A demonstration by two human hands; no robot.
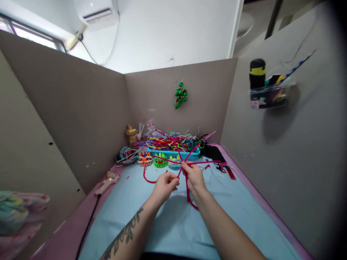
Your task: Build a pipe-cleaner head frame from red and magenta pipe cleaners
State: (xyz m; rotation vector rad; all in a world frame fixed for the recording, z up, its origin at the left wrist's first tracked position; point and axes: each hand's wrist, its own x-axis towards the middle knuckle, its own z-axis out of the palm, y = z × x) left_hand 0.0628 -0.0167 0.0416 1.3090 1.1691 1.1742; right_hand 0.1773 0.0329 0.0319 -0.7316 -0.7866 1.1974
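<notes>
Dark pink pipe cleaners (pixel 206 162) cross at a centre and fan out like a star above the table. My right hand (pixel 194 176) pinches them at the crossing between thumb and fingers. Just left of it and lower, my left hand (pixel 166 185) is closed on one of the stems. Below the right hand hangs a bent red pipe cleaner (pixel 188 195); its upper end is hidden. Another red pipe cleaner (pixel 148 181) curves out to the left of my left hand, and I cannot tell whether that hand holds it.
Behind my hands stands a blue tray (pixel 193 155) heaped with coloured pipe cleaners. In front sit small orange (pixel 145 159), green (pixel 160 161) and yellow-blue (pixel 174 163) pipe-cleaner figures. A pink glue gun (pixel 107 183) with a black cord lies left. Grey partitions (pixel 176 119) enclose the table.
</notes>
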